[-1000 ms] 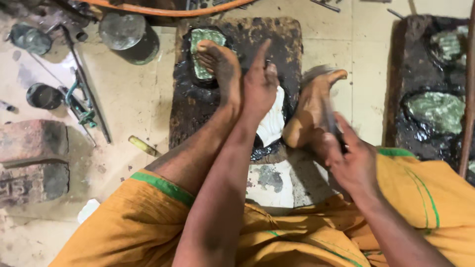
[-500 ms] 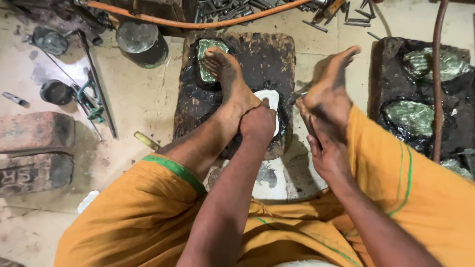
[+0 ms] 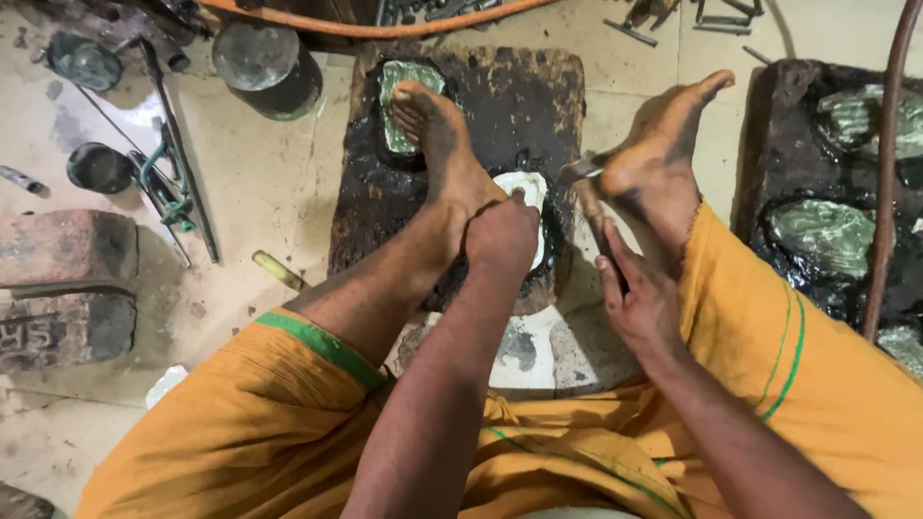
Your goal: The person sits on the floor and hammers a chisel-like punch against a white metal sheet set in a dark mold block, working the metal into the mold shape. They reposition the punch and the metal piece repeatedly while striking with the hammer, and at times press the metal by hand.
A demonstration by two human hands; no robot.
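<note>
I sit on the floor in an orange cloth, with my left foot (image 3: 437, 144) on a dark pitch-covered block (image 3: 538, 96). A pale oval metal piece (image 3: 531, 197) is set in the block's near part. My left hand (image 3: 502, 235) rests on that oval with its fingers curled shut; anything inside it is hidden. A greenish embossed plate (image 3: 399, 82) lies under the toes of that foot. My right hand (image 3: 636, 293) grips the dark handle of a hammer (image 3: 584, 171), whose metal head lies beside my right foot (image 3: 663, 159).
A second pitch block (image 3: 779, 125) with greenish plates stands at right, crossed by a rusty rod (image 3: 885, 183). An orange hose (image 3: 385, 27), a metal pot (image 3: 264, 62), two small bowls (image 3: 96, 165), hand tools (image 3: 168, 192) and bricks (image 3: 62, 279) lie at left.
My left hand drew back from the foot and curled down onto the pale oval. My right hand with the hammer dropped lower beside the right foot, which swung out to the right.
</note>
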